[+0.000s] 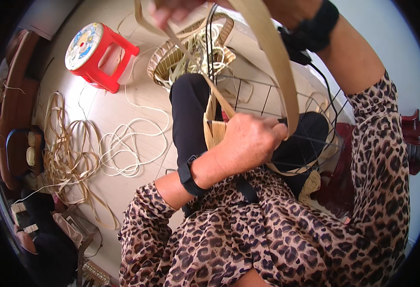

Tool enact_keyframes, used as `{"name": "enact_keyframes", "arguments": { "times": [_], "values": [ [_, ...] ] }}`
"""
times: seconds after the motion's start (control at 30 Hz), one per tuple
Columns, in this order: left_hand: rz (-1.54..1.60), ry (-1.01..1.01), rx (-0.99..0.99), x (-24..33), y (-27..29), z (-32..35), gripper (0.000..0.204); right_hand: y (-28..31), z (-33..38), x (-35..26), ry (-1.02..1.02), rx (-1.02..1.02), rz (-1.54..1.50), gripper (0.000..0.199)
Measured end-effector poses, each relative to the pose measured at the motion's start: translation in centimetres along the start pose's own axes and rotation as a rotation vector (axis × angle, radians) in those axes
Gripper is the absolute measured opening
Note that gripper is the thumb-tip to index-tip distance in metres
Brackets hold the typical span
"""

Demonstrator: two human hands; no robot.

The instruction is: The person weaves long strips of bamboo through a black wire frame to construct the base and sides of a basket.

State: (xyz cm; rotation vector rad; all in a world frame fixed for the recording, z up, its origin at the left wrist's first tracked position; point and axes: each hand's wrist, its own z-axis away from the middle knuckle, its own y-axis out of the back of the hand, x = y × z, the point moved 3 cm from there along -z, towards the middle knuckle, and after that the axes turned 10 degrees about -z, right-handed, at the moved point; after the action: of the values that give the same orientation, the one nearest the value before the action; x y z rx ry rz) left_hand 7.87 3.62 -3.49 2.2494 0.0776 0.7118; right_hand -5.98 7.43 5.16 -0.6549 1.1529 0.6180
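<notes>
Wire frame (pixel 266 99): partly strip-wrapped, many bars bare. Left hand (pixel 252 137): closed on tan strip (pixel 282 71). Right hand (pixel 177 9): blurred, grip cannot be told.

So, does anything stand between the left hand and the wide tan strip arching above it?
Nothing visible does: the left hand is closed, and the wide tan strip comes down to its fingers. The black wire grid shows behind, not between them.

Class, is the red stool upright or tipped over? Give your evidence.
Upright: the red stool's round seat faces up, and its legs stand on the floor.
</notes>
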Motion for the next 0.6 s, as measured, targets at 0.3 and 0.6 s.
{"name": "enact_keyframes", "arguments": {
  "times": [0.3, 0.6],
  "values": [
    [0.001, 0.007, 0.061, -0.3, -1.3, -0.2, 0.005, -0.9, -5.1, -7.4, 0.191, 0.202, 0.637, 0.02],
    [0.005, -0.018, 0.114, 1.3, -2.1, 0.1, 0.009, 2.6, -6.7, 2.4, -0.294, 0.114, 1.051, 0.039]
  ]
}}
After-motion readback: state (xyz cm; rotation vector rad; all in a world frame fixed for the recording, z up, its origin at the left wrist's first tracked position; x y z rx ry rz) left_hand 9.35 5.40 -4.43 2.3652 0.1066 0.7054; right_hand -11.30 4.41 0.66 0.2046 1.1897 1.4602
